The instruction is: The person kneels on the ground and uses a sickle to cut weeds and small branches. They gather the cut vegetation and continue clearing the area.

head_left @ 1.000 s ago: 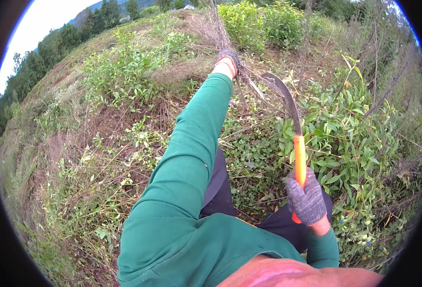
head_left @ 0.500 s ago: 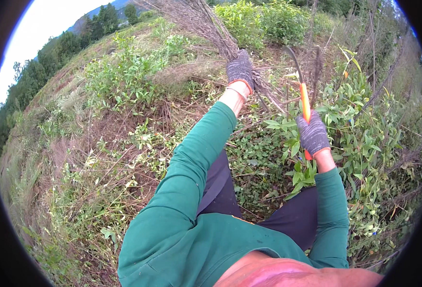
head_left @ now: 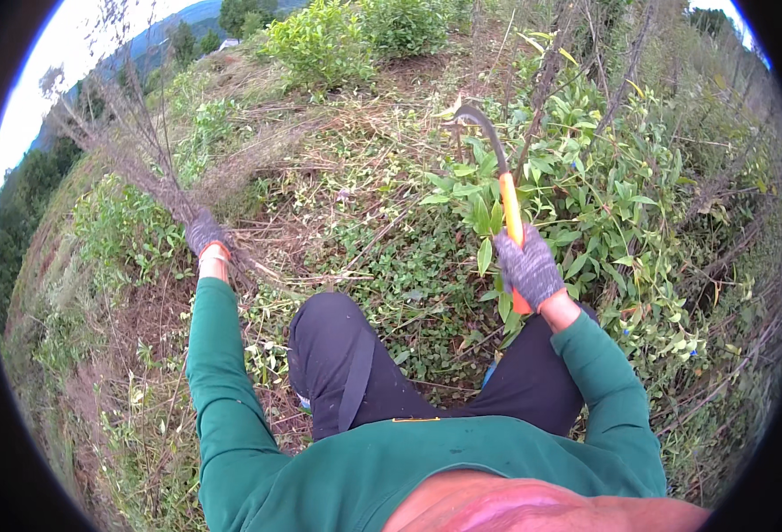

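Observation:
My left hand, in a dark grey knit glove with an orange cuff, is closed round a bundle of dry brown weed stalks. Their feathery tops fan up and away to the far left, and the cut ends poke out below the fist. My right hand, gloved alike, grips a sickle by its orange handle. The curved dark blade points up and hooks to the left, beside the leafy green plants on my right. The blade tip is near a thin stem, and I cannot tell whether they touch.
Cut stalks and low green weeds cover the slope before my knees. Leafy bushes stand farther up. Tall dry stems rise at the right. Trees line the far left edge.
My left hand has swung far to the left with the dry stalks. My right hand has come slightly left and lower, still holding the sickle. The view has shifted to the right.

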Demonstrator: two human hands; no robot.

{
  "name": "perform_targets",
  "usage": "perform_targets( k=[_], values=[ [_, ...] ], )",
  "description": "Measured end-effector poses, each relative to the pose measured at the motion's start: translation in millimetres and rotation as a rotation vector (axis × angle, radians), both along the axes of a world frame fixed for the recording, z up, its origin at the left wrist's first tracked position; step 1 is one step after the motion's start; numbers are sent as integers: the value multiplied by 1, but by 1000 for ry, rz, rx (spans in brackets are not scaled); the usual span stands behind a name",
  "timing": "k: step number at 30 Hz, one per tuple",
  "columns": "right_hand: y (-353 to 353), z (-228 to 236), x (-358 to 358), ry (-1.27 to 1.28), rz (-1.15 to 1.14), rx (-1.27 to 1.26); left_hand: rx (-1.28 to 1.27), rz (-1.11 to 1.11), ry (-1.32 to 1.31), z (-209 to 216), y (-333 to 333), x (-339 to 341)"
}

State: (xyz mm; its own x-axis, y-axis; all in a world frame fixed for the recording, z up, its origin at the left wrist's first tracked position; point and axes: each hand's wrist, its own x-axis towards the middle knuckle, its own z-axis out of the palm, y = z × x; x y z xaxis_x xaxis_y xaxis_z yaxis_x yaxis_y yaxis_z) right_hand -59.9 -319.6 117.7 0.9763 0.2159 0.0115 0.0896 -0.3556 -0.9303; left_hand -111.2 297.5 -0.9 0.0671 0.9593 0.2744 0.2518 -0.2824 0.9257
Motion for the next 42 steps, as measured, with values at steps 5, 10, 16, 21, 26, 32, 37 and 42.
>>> perform_targets(
  k=[5, 10, 16, 21, 26, 32, 37, 42],
  values=[
    [14, 15, 147, -95, -304, 345, -72, -187, -178, -1, -65, 9],
    [45, 32, 217, 265, -48, 931, -34, -215, 223, 24, -67, 25],
    [88, 14, 136, 367, 215, 440, -179, -633, -81, 78, -162, 66],
    [80, -6, 72, 473, 429, 247, 16, -826, -242, 100, -224, 126],
    [66, -13, 23, 349, 491, 9, -51, -774, -409, 88, -252, 163],
    [33, -11, -23, 457, 495, 45, -488, -762, -451, 72, -238, 165],
    [0, -29, -75, 617, 501, 74, -1011, -894, -538, -9, -246, 171],
    [-45, -24, -129, 198, 513, -251, -274, -557, 228, -54, -169, 151]
  ],
)
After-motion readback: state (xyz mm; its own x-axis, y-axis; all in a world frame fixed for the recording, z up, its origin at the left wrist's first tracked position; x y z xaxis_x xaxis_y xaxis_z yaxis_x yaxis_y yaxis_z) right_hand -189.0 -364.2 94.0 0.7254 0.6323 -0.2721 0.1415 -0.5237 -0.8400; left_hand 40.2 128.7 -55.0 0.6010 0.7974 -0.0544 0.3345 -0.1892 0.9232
